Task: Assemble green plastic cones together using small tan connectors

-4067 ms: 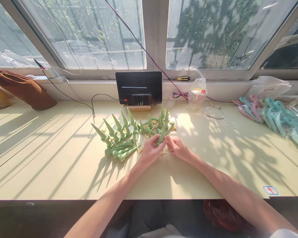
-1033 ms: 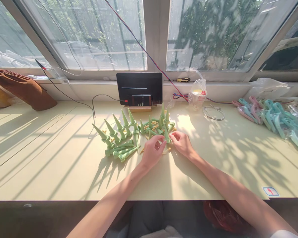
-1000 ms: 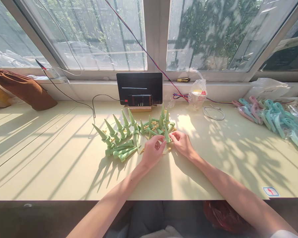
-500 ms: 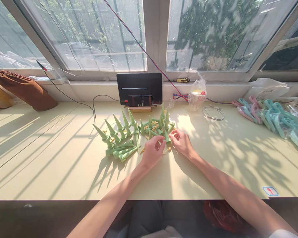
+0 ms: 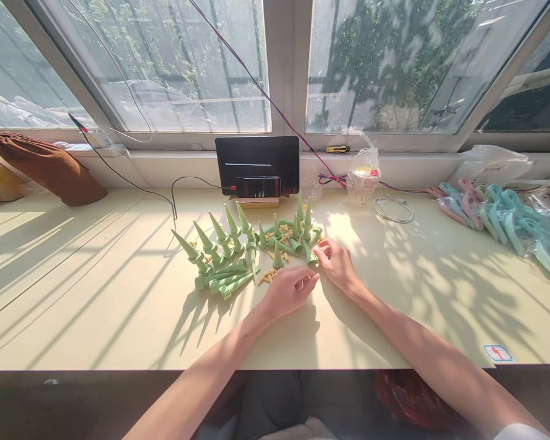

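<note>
My left hand (image 5: pixel 289 291) is low over the table, its thumb and forefinger pinched together. Whatever lies between those fingertips is too small to make out. To its right, my right hand (image 5: pixel 334 264) has curled fingers beside a tilted green cone-shaped spike (image 5: pixel 308 253); its fingertips are close to the spike's wide end, and any contact or held part is unclear. A short green spike (image 5: pixel 277 256) stands upright just behind my left hand. Small yellow-tan pieces (image 5: pixel 268 277) lie scattered around it. Several assembled green spikes (image 5: pixel 217 227) stand leaning at the left, with ribbed green tubes (image 5: pixel 229 282) lying before them.
A black tablet (image 5: pixel 256 156) with a phone (image 5: pixel 258 186) in front stands behind the spikes. A cup in a plastic bag (image 5: pixel 364 177) and a coiled cable (image 5: pixel 393 209) are to the right. Pastel plastic clips (image 5: pixel 508 211) lie far right, a brown pouch (image 5: pixel 68 177) far left.
My left hand has moved right and toward me, with its fingers now pinched, uncovering the short upright spike and yellow pieces. My right hand has barely shifted, slightly away from the tilted spike.
</note>
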Motion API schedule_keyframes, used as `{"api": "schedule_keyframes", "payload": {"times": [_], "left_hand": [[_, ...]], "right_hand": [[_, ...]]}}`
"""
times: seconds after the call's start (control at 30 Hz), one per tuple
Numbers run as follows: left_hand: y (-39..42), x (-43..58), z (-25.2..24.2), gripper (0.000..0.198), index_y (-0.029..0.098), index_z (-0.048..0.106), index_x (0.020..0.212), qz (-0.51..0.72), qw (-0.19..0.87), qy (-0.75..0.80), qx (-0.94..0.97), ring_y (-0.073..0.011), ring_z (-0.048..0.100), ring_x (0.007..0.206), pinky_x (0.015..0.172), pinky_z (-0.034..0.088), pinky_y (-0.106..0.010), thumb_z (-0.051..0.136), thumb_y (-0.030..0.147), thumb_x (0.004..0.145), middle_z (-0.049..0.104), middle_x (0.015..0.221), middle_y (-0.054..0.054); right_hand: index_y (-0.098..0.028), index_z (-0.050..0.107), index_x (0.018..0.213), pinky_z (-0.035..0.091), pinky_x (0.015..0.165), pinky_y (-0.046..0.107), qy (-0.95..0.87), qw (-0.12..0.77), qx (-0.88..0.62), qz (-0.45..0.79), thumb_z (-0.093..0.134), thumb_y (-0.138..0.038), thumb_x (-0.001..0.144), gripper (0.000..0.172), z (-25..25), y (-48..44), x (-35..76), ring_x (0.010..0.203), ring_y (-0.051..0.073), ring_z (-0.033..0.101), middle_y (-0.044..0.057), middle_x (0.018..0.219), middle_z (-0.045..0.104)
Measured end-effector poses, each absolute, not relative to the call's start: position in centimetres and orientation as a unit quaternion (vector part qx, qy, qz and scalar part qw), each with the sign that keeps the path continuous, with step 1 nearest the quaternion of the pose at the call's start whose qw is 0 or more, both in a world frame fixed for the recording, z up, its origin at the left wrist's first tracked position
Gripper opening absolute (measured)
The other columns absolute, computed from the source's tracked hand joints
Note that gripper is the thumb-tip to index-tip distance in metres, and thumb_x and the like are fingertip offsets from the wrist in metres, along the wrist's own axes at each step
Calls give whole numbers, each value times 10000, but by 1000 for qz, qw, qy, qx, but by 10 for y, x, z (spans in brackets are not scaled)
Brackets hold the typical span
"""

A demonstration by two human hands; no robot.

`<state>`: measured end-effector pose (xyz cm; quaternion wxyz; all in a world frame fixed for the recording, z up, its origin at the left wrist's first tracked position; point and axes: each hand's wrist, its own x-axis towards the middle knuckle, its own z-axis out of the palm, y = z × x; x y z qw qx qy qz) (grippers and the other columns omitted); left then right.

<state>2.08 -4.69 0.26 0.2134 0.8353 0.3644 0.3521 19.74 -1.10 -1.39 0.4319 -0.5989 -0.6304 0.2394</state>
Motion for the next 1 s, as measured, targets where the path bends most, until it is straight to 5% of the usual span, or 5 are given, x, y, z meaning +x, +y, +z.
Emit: {"api": "schedule_keyframes", "payload": {"times": [0.3,0.5,0.7,0.83,1.0], "left_hand": [[-48,18,1,422,193,485,585,360,159,335,856,-99,362,492,505,281,-263,444,327,983,393,526,31],[-45,12,7,450,205,440,558,471,103,385,787,-101,334,457,480,271,-261,431,348,985,367,488,31],[-33,2,15,136,200,590,919,576,72,509,636,-93,447,496,530,397,-232,557,332,923,540,650,32],[-25,-7,13,281,205,593,1072,515,58,560,647,-92,418,487,544,409,-250,635,387,861,538,748,29],[-20,-13,7,220,204,630,806,439,14,588,679,-141,497,553,584,399,-273,600,408,880,540,700,0]], "right_hand": [[-207,632,895,459,616,304,-626,446,-614,182,526,-386,906,209,-15,-12,196,609,187,624,49,726,698],[-203,613,817,394,558,269,-689,450,-537,184,497,-373,929,234,-10,-17,190,487,134,496,-12,585,586],[-198,571,718,360,563,256,-762,418,-463,175,462,-331,947,287,-13,-21,185,499,120,431,-21,550,511],[-205,550,651,333,552,253,-808,361,-438,155,505,-292,915,281,-20,-20,185,518,127,448,-16,542,519],[-216,602,686,339,543,263,-826,325,-431,163,592,-290,857,186,-21,-22,186,507,142,478,-5,530,566]]}}
